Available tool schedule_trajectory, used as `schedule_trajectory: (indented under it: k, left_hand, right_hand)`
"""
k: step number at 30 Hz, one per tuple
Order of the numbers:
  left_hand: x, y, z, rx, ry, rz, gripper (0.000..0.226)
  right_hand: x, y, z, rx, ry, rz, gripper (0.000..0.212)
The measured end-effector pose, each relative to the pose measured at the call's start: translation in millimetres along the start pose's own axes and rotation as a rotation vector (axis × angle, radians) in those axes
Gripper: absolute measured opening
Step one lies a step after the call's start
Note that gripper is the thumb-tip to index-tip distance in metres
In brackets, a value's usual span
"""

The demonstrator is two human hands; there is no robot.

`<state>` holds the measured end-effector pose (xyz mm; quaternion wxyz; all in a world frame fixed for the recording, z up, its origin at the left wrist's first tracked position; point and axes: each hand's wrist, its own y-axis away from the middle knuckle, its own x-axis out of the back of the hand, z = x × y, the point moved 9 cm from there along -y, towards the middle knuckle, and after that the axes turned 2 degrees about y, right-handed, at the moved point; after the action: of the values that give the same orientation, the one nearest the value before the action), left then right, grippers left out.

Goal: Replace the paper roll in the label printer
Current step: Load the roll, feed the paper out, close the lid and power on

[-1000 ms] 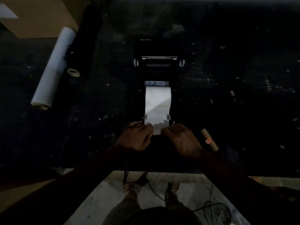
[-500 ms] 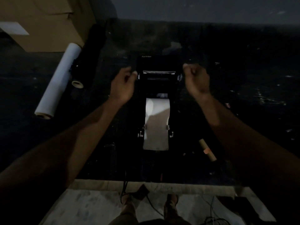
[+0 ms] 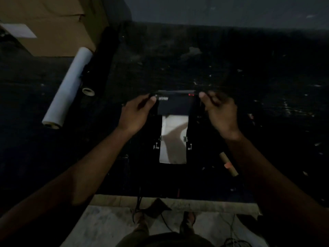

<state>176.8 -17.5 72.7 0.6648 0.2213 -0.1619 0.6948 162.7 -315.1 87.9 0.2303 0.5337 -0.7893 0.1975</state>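
Matt black plastic printer lid (image 3: 175, 106), matt white paper strip (image 3: 173, 139), brown cardboard core (image 3: 228, 164).

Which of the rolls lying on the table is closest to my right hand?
The small brown cardboard tube with the orange mark, lying near the right hand. The long white roll and black roll lie far left.

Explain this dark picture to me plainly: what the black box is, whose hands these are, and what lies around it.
The camera sits on a person's head, looking down at a dark worktable. The black box-shaped label printer has a white paper strip running out toward the person. The left hand and right hand grip the edges of its hinged black lid, apparently lowering it. A long white paper roll lies far left; a brown cardboard core tube lies right of the printer.
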Motion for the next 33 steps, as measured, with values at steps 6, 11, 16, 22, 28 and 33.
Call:
schedule_trajectory:
  k: [6,11,16,22,28,33]
  left_hand:
    - [-20.8,59.4,-50.0,0.081,0.080,-0.074,0.052]
    - [-35.5,77.9,-74.6,0.091,0.133,-0.098,0.064]
    - [-41.0,88.2,-84.2,0.066,0.104,-0.094,0.069]
    - [-43.8,88.4,-85.5,0.071,0.129,-0.084,0.068]
    - [-45.0,92.2,-89.8,0.077,0.156,-0.065,0.067]
    - [-48.3,93.8,-93.5,0.084,0.183,-0.052,0.066]
  right_hand:
    - [-14.1,72.1,46.4,0.006,0.036,-0.081,0.050]
    - [-20.8,97.5,66.6,-0.035,0.015,-0.125,0.058]
    - [-26.4,108.2,73.4,-0.072,-0.032,-0.126,0.063]
    - [-29.6,110.1,75.8,-0.060,0.000,-0.143,0.066]
    - [-33.6,112.0,81.5,-0.053,0.011,-0.150,0.067]
    - [-35.3,115.0,88.1,-0.053,0.005,-0.120,0.065]
